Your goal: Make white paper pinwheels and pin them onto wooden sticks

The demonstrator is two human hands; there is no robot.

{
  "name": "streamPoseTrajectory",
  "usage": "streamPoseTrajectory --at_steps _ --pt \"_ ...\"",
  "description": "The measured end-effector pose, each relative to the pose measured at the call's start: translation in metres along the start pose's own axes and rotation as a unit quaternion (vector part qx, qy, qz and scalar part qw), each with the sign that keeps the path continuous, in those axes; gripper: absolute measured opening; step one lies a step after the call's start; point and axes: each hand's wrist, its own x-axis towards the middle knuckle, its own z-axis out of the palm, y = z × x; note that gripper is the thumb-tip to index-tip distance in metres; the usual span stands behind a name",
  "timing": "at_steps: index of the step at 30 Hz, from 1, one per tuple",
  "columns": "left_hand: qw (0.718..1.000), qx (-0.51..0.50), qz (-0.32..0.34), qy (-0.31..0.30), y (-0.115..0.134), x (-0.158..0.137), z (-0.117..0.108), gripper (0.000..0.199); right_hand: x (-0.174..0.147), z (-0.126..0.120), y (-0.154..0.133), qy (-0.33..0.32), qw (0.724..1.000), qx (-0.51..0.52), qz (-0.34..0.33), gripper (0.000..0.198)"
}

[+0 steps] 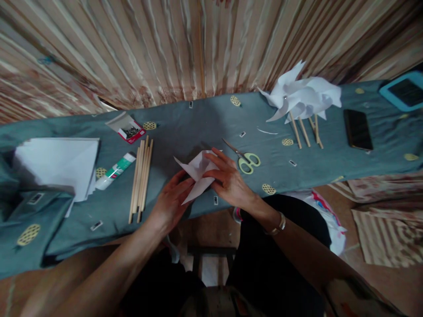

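Note:
A white paper pinwheel (197, 169), with corners folded inward and points sticking out, is held between my two hands over the table's front part. My left hand (173, 198) grips it from the left and below, thumb on the paper. From the right, my right hand (229, 178) presses its fingers on the folded paper near the middle. Just right of that hand lie scissors (246, 160) with pale green handles. To the left, several wooden sticks (141, 176) lie side by side, beside a green and white glue tube (116, 171).
An open red and white box (130, 131) of small metal pins stands behind the sticks. White paper sheets (59, 160) are stacked at left. Finished paper pinwheels (302, 94) on sticks lie back right, near a black phone (358, 128) and a blue-framed device (405, 91). A striped curtain (165, 48) hangs behind.

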Motion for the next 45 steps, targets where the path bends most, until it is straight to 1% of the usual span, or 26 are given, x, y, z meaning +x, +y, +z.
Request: streamPoseTrajectory --at_steps 3,5,7,11,15,18,24,30,34,40,45 --pt "1.0 0.025 0.015 0.003 0.002 -0.002 0.001 0.027 -0.001 -0.003 -0.006 0.01 1.0 0.001 -0.002 0.027" --pt "0.999 0.039 0.019 0.007 0.004 -0.003 0.002 0.018 -0.001 -0.005 -0.01 0.024 1.0 0.0 -0.012 0.025" --pt "0.999 0.035 0.018 0.006 0.005 -0.004 0.003 0.013 -0.002 -0.005 -0.014 0.037 0.999 -0.006 -0.027 0.023" --pt "1.0 -0.012 0.007 0.0 0.003 -0.002 0.0 0.014 -0.004 -0.005 -0.02 0.056 0.996 -0.029 -0.06 0.024" --pt "0.999 -0.042 0.001 0.005 0.004 -0.001 -0.001 0.025 -0.004 -0.005 -0.025 0.084 0.989 -0.072 -0.094 0.024" --pt "0.999 -0.039 0.002 0.01 0.009 -0.003 0.0 0.026 -0.005 -0.007 -0.029 0.073 0.988 -0.096 -0.101 0.026" --pt "0.999 -0.008 0.033 0.016 0.019 -0.008 0.004 0.028 -0.007 -0.012 -0.037 0.046 0.991 -0.088 -0.091 0.031" --pt "0.998 -0.024 0.058 0.025 0.015 -0.005 0.001 0.033 -0.008 -0.015 -0.044 0.037 0.989 -0.093 -0.106 0.04" --pt "0.996 0.001 0.075 0.045 0.013 -0.004 0.0 0.028 -0.009 -0.016 -0.047 0.026 0.988 -0.098 -0.114 0.046" --pt "0.995 -0.007 0.077 0.063 0.014 -0.008 0.001 0.028 -0.011 -0.018 -0.051 0.016 0.989 -0.089 -0.116 0.049" --pt "0.995 0.001 0.079 0.063 0.014 -0.009 -0.001 0.025 -0.012 -0.018 -0.053 0.014 0.988 -0.088 -0.122 0.048"
